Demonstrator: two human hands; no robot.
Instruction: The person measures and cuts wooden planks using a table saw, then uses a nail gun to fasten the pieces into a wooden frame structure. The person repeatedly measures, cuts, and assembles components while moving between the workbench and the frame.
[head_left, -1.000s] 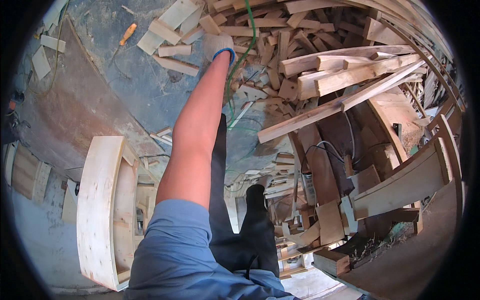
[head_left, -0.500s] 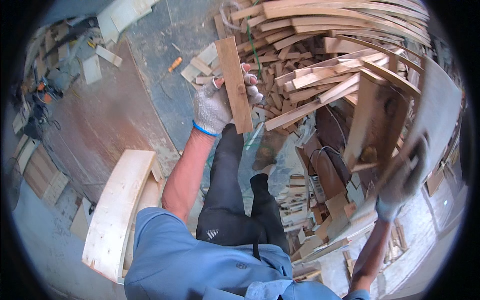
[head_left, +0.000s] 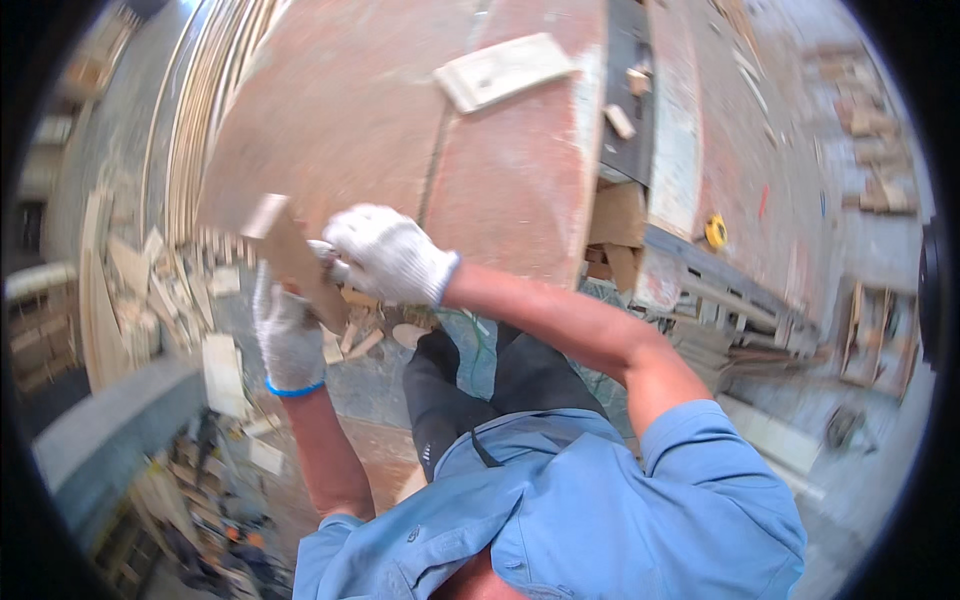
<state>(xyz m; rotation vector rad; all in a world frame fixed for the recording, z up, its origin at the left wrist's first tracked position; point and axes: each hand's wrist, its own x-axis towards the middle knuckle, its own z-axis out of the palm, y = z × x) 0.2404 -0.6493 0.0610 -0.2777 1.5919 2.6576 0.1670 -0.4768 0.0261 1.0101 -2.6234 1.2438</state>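
My left hand (head_left: 288,340), in a white knit glove with a blue cuff, grips a short wooden board (head_left: 298,258) held up and tilted, its pale end facing up and left. Right beside the board is my right hand (head_left: 388,255), also gloved, its fingers curled in at the board's edge. What those fingers hold, if anything, is hidden. Just beyond both hands spreads a worn reddish worktable (head_left: 350,120). On it lies a pale, flat wooden piece (head_left: 505,72).
A yellow tape measure (head_left: 716,231) rests on another reddish table at the right. Long wooden strips (head_left: 205,110) lie at the far left, above scattered offcuts (head_left: 150,290). A grey beam-like edge (head_left: 120,415) runs along the lower left. Small wood blocks (head_left: 619,121) sit between the tables.
My view has turned from the wood pile to the reddish worktable. My right hand, out at the far right before, is now beside the board. My left hand still holds the board.
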